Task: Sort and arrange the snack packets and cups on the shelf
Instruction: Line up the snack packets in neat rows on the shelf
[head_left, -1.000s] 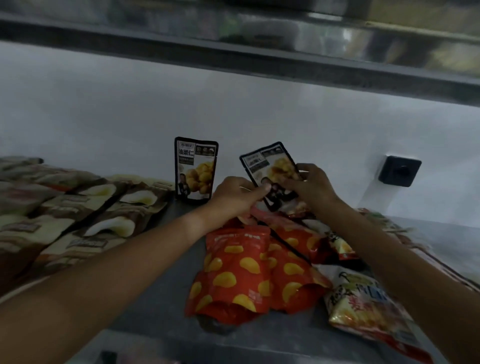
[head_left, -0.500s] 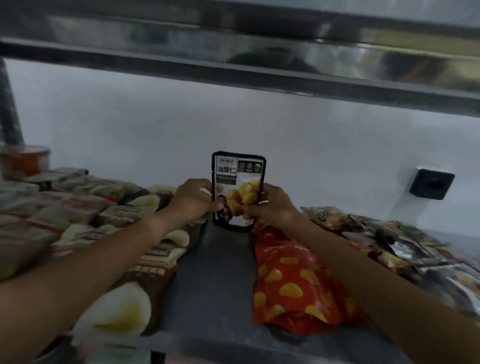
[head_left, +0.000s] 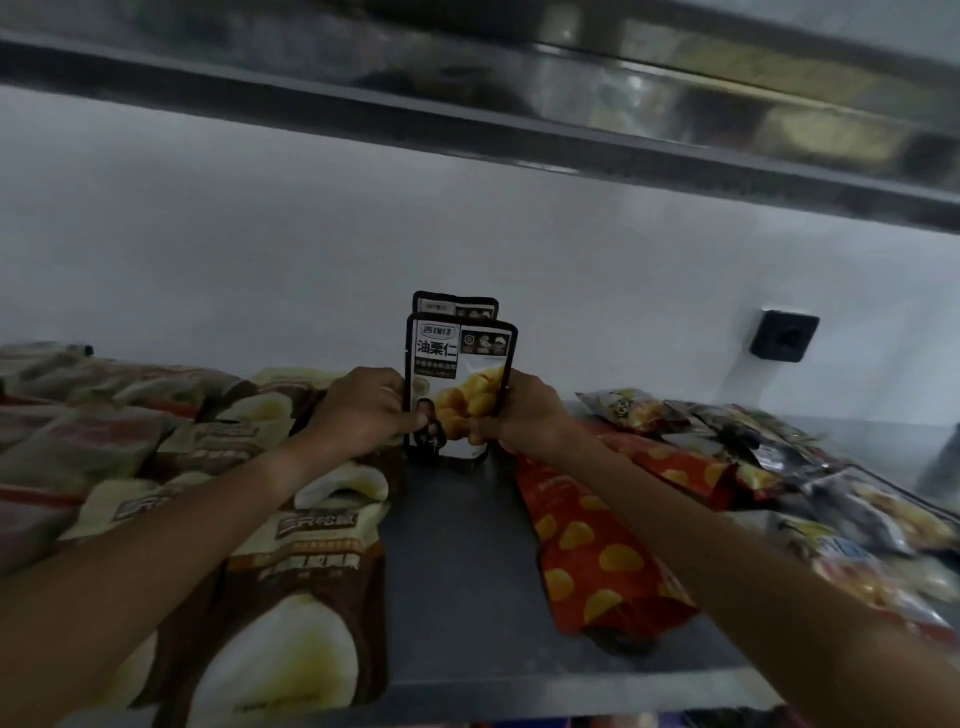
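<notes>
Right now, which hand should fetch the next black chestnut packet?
Right. The right hand is beside the mixed heap; the left hand borders sorted brown packets. Both grip the front chestnut packet.

The front packet (head_left: 457, 387) hides all but the top of a second packet (head_left: 456, 304) behind it. Packets at the right (head_left: 878, 525) are blurred, their print unreadable. Both forearms run off the bottom edge.

Both forearms bare to the frame edge, no sleeves visible. No gloves, no watch or wristband. Left hand (head_left: 363, 410): pale ring-like band on one finger. Right hand (head_left: 524, 415): nothing worn that shows.
</notes>
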